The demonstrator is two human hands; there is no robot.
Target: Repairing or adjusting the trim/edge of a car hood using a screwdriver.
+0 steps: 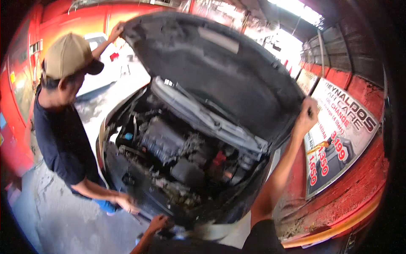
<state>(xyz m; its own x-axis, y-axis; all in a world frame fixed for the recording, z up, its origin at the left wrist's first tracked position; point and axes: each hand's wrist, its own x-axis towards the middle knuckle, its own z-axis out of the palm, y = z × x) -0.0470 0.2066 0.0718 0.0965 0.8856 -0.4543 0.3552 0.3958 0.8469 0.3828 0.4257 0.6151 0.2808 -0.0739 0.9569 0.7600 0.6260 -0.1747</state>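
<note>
- Above the engine bay: dark hood, raised.
- Right hand: up at the hood's right edge, fingers curled round it.
- Left hand: low, by the front of the car; fingers bent, cannot tell whether they grip anything.
- Co-worker, tan cap: upper hand at the hood's left edge, lower hand near the left hand.

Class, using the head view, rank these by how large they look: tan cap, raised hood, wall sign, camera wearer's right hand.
Largest to smallest:
1. Raised hood
2. Wall sign
3. Tan cap
4. Right hand

This is apparent size only; nearness and fisheye bending affect it.
</note>
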